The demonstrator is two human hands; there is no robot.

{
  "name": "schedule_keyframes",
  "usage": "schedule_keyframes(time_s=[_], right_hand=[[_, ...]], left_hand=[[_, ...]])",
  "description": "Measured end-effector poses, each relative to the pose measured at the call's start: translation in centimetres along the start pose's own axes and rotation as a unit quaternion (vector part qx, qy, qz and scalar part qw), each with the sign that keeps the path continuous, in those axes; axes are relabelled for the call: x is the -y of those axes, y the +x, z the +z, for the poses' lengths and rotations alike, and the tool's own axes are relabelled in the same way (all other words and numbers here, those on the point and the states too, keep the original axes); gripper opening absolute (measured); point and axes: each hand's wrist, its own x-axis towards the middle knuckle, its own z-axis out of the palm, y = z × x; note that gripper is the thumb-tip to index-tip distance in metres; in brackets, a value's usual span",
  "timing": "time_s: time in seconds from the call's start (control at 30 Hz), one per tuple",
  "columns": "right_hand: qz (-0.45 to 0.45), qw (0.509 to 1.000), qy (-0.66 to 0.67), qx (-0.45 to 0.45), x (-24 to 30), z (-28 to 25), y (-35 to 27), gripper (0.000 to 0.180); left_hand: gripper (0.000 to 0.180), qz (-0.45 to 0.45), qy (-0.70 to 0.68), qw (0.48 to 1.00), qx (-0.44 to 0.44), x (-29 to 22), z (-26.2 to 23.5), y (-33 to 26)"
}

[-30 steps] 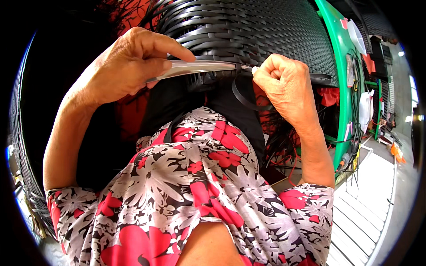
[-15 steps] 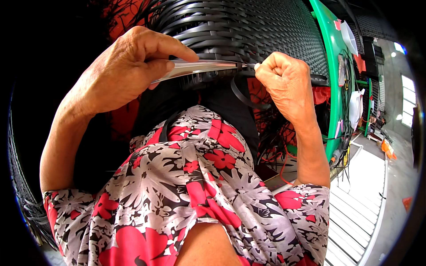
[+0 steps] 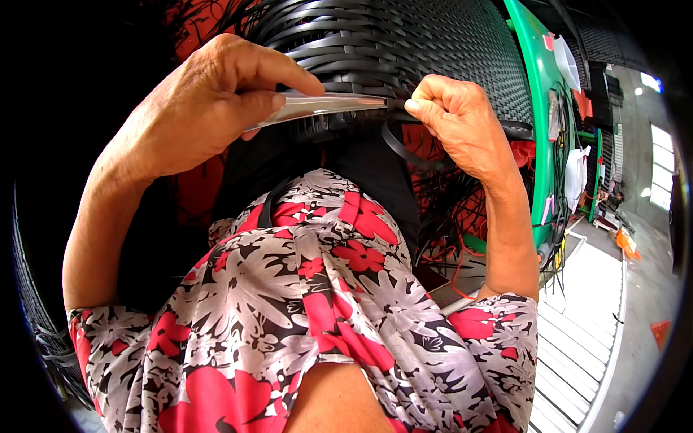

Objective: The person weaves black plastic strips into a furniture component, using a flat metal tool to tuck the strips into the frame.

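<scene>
Holding a shiny tool, the left hand is upper left. The curled right hand sits higher now; I can't tell what it holds.

In our left hand we grip a shiny, tapering silvery tool between thumb and fingers, its narrow end pointing toward our right hand. There our right thumb and fingers seem closed on a thin black strip, which curls down just beside the tip. Beyond both hands we see a black woven panel, with a green frame to its right. We wear a floral top, and at lower right lies a white slatted surface
</scene>
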Motion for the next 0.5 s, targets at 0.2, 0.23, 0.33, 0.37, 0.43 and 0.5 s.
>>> schedule_keyframes(time_s=[0.2,0.23,0.33,0.37,0.43,0.5], right_hand=[[-0.100,0.987,-0.128,-0.010,1.3,0.1,0.6,0.025],[-0.097,0.987,-0.124,-0.009,1.2,0.1,0.7,0.024],[-0.075,0.993,-0.090,-0.010,0.7,0.0,1.0,0.022],[-0.056,0.996,-0.066,-0.015,0.9,-0.1,0.6,0.021],[-0.010,0.999,-0.020,-0.037,1.1,-0.3,-0.3,0.018],[0.041,0.997,0.022,-0.066,0.9,-0.4,-0.8,0.016]], left_hand=[[0.029,-0.017,0.001,1.000,0.000,0.0,-0.3,0.1],[0.028,-0.023,-0.007,1.000,0.004,-0.1,-0.4,0.1],[0.027,-0.053,-0.041,0.998,0.005,-0.1,-0.4,0.1],[0.026,-0.063,-0.054,0.997,0.004,-0.2,-0.4,0.1],[0.024,-0.065,-0.054,0.996,-0.002,-0.1,-0.4,0.1],[0.023,-0.073,-0.073,0.995,-0.014,0.2,-0.6,-0.2]])
